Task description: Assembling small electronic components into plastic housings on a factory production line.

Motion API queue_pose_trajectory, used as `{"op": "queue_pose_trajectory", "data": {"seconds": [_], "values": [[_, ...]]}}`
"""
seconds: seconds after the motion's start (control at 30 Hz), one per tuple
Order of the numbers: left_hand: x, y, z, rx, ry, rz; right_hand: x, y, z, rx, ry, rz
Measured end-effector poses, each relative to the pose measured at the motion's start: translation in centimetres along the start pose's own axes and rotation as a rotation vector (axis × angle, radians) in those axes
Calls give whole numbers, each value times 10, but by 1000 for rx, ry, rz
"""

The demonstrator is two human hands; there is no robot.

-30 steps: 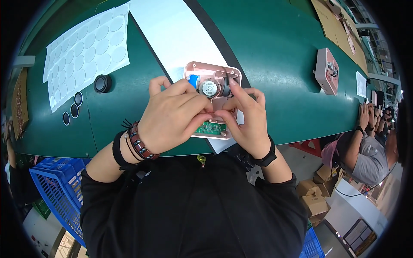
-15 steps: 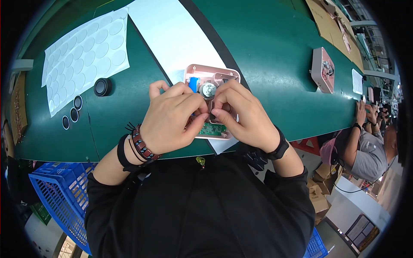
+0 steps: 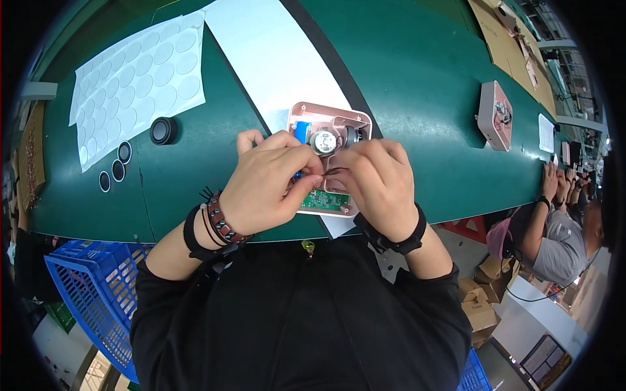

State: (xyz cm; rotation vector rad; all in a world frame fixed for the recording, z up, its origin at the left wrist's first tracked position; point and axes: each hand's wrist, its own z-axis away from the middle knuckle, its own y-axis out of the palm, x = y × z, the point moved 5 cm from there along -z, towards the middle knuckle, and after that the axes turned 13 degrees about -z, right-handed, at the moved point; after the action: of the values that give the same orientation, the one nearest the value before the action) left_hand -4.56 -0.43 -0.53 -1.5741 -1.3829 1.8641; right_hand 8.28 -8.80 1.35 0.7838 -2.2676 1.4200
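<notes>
A pink plastic housing [image 3: 358,117] lies open on the table in front of me. Inside sit a round silver speaker or motor-like part [image 3: 323,142], a blue block [image 3: 301,132], a black round part [image 3: 353,135] and a green circuit board [image 3: 326,200]. Over the housing's middle, my left hand [image 3: 270,176] is closed, thumb and index finger pinching a thin dark wire [image 3: 334,171]. My right hand [image 3: 381,186] comes from the other side with its fingers closed on the same wire. The fingertips partly cover the wire and the housing's lower half.
At left lie a sheet of round stickers [image 3: 140,85], a black round part [image 3: 163,130] and several dark rings [image 3: 118,171]. A white strip [image 3: 274,52] runs under the housing. Another pink housing [image 3: 495,117] stands at right, beyond it a co-worker [image 3: 554,241]. A blue crate [image 3: 98,280] is below the table.
My right hand has drawn back from the upper part of the housing, uncovering the black round part. A dark wire now shows between my fingertips. The view has shifted slightly.
</notes>
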Motion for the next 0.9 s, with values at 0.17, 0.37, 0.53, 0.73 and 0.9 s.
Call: {"op": "queue_pose_trajectory", "data": {"seconds": [0.17,0.37,0.53,0.73,0.9], "values": [[-5,0,0,-87,2,-96,7,1,9,90,-296,89],[-2,2,-1,-52,-63,29,10,1,8,-3,-334,-8],[-1,2,0,-52,-73,45,9,5,14,58,-362,-22],[1,4,1,-46,-54,40,-1,3,11,-66,-220,-199],[-6,-1,0,-90,6,-8,-4,5,9,-95,-154,-238]]}}
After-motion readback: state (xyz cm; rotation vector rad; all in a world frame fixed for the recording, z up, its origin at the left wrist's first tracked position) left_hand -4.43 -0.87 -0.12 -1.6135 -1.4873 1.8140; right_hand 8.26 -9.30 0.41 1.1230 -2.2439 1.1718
